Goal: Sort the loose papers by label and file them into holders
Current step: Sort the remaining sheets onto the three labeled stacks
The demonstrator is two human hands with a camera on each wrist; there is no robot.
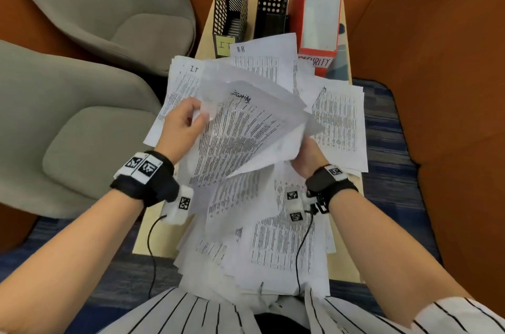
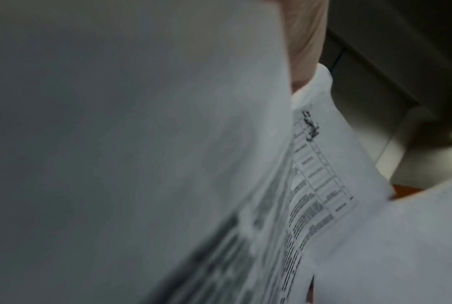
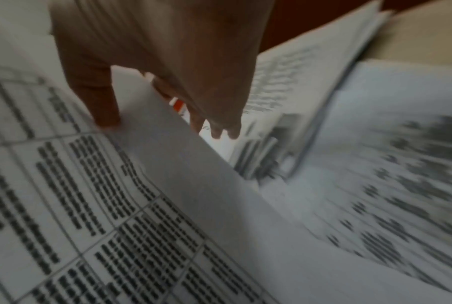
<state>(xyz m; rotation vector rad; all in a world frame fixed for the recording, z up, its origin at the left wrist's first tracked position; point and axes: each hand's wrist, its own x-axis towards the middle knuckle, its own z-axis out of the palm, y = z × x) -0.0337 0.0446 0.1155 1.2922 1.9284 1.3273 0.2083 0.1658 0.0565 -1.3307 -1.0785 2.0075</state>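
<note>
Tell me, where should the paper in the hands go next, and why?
Probably into the red holder. Both hands, left hand and right hand, hold a lifted bundle of sheets whose top page seems handwritten "Security", and that holder's label reads the same.

Lifted printed sheets hide the right hand's fingers; blur makes their text unreadable in both wrist views.

The person wears a white shirt with thin black pinstripes, its short sleeves ending above bare forearms. Each wrist carries a black strap bearing white blocks printed with black-and-white square markers. A thin black cable trails from each wrist unit toward the body.
</note>
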